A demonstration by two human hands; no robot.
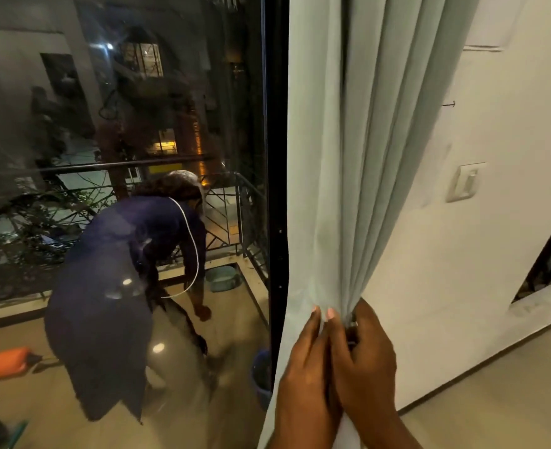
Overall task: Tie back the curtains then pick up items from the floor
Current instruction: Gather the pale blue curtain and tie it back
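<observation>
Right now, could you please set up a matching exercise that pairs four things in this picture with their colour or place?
Things:
1. curtain
2. wall switch
3. orange object
4. both hands: left hand, right hand

Descriptions:
A. on the white wall, right of the curtain
B. pale green, gathered into folds
C. pinching the gathered fabric low down
D. on the floor at far left

Pairs: 1-B, 2-A, 3-D, 4-C

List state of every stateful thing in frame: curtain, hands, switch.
curtain: gathered into folds, bunched at the hands, no tie visible
left hand: gripping the curtain
right hand: gripping the curtain folds
wall switch: position unclear
glass door: closed, reflecting the room
</observation>
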